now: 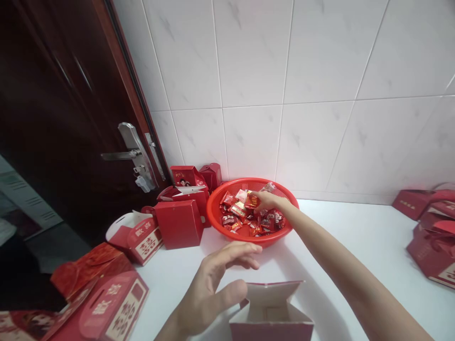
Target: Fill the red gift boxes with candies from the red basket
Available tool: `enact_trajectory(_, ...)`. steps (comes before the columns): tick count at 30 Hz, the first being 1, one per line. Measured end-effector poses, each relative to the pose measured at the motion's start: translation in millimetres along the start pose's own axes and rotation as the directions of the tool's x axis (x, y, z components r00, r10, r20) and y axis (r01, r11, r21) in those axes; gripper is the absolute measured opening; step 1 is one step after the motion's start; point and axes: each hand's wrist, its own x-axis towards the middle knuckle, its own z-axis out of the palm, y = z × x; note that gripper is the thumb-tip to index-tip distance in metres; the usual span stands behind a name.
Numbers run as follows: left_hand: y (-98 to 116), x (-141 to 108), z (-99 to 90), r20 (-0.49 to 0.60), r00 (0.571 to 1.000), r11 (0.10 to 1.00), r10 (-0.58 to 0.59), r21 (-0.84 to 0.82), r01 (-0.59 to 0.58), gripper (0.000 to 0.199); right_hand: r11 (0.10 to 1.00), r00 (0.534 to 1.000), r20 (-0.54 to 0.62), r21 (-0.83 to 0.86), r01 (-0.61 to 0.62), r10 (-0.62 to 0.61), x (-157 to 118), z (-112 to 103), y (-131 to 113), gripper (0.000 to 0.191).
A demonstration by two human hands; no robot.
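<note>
Right hand — over the far rim side of the red basket, fingertips down among the wrapped candies. Fingers curl partly out of sight; cannot tell whether they pinch a candy. Left hand — wide, thumb and fingers apart, nothing seen in it.

Main relation: the open box lies back toward me from my right hand, just beside my left thumb, on its right. The left hand is nearer to the box; whether thumb and flap touch, I cannot tell. The box's mouth faces up, flaps spread, its long side running left to right. The basket sits beyond it, likewise looking wider side to side.

Edges: basket rim and raised flaps stand between the candies and the box's inside. White countertop shows between the two and out to the right, below my slanting right forearm. Left is tighter, I judge: a plain red box sits close by the basket. The tiled wall bounds the far side.
</note>
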Motion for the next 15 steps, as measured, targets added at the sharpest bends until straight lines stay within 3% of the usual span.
enact_trajectory(3, -8, 3, -4.7, -0.046, 0.999, 0.998, -0.030, -0.051, 0.027, 0.046, 0.998, 1.000, 0.018, 0.056, -0.014, 0.013, -3, -4, 0, 0.053)
enact_trajectory(5, -14, 11, -9.2, -0.178, 0.982, 0.996, -0.069, -0.063, 0.059, 0.043, 0.996, 1.000, -0.009, 0.092, -0.011, 0.012, -8, -10, -4, 0.052)
enact_trajectory(7, -20, 25, -14.3, -0.371, 0.923, 0.993, -0.108, -0.085, 0.082, 0.041, 0.989, 0.997, -0.076, 0.143, 0.024, -0.013, -16, -14, -13, 0.054)
enact_trajectory(9, -24, 43, -19.7, -0.539, 0.831, 0.989, -0.137, -0.125, 0.083, 0.045, 0.965, 0.979, -0.175, 0.219, 0.142, -0.105, -27, -16, -28, 0.058)
enact_trajectory(11, -26, 64, -25.0, -0.632, 0.755, 0.982, -0.176, -0.168, 0.088, 0.049, 0.907, 0.932, -0.258, 0.269, 0.323, -0.255, -38, -16, -45, 0.061)
enact_trajectory(12, -27, 75, -27.4, -0.638, 0.742, 0.975, -0.206, -0.195, 0.102, 0.050, 0.877, 0.904, -0.278, 0.271, 0.397, -0.324, -44, -15, -53, 0.061)
enact_trajectory(15, -30, 103, -33.5, -0.519, 0.818, 0.959, -0.246, -0.252, 0.129, 0.043, 0.825, 0.853, -0.295, 0.255, 0.504, -0.430, -53, -15, -65, 0.066)
